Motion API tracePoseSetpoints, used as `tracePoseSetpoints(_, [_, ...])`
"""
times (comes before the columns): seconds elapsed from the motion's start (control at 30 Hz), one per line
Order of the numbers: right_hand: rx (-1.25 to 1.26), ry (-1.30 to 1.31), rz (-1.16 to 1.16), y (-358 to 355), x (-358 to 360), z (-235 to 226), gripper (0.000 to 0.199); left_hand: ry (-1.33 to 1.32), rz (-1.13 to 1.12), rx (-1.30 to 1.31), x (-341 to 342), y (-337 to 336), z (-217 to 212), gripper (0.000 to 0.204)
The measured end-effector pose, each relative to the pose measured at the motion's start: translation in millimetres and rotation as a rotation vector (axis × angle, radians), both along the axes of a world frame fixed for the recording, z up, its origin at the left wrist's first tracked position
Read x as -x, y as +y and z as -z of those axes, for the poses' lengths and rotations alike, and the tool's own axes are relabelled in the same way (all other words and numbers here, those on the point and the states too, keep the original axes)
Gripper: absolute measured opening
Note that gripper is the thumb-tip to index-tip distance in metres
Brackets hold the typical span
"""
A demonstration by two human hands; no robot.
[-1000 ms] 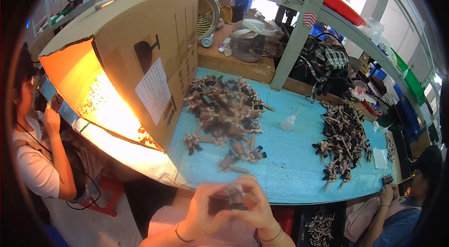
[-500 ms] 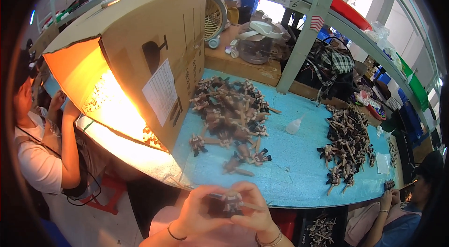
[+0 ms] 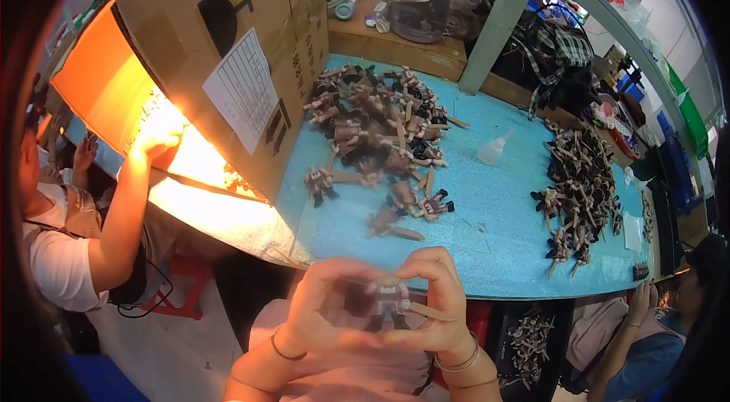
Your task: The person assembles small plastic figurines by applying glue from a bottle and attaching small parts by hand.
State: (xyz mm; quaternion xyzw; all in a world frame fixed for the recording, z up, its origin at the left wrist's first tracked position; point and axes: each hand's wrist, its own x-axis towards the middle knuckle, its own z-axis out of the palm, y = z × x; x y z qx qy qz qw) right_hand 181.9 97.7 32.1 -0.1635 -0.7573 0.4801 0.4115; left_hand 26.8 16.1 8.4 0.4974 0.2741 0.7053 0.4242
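Observation:
Just past the table's front edge, a small toy figure (image 3: 389, 297) is held upright between my two hands. It has dark legs and a light-and-brown upper body, slightly blurred. My left hand (image 3: 318, 309) curves round its left side, with fingers near the top and thumb near the feet. Opposite it, my right hand (image 3: 443, 301) grips from the right in the same way. A flat tan stick (image 3: 432, 312) sticks out from the figure's side across my right fingers. Nearest on the blue tabletop (image 3: 487, 250) lie several similar figures (image 3: 435, 205) with sticks.
A heap of figures (image 3: 372, 117) lies ahead, another pile (image 3: 582, 174) at right. A white dropper bottle (image 3: 493, 149) stands between them. At left a large cardboard box (image 3: 251, 37) glows inside; a co-worker's hand (image 3: 161, 136) reaches in. Another person (image 3: 661, 326) sits right, near a black bin (image 3: 525, 341).
The view has tipped downward, so the table sits higher in it. The left co-worker's hand has moved into the glowing box. My hands still hold the figure, now turned more upright.

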Motion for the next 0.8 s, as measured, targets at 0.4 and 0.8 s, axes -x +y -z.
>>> tracePoseSetpoints(0.4, [0.087, -0.032, 0.024, -2, -10, 10, 0.063, -0.041, -0.082, 0.149, -2, -4, 7, 0.084])
tracePoseSetpoints(0.8, [0.121, -0.201, 0.771, 70, -104, 45, 0.013, 0.917, -0.460, 0.143, 13, 23, 9, 0.053])
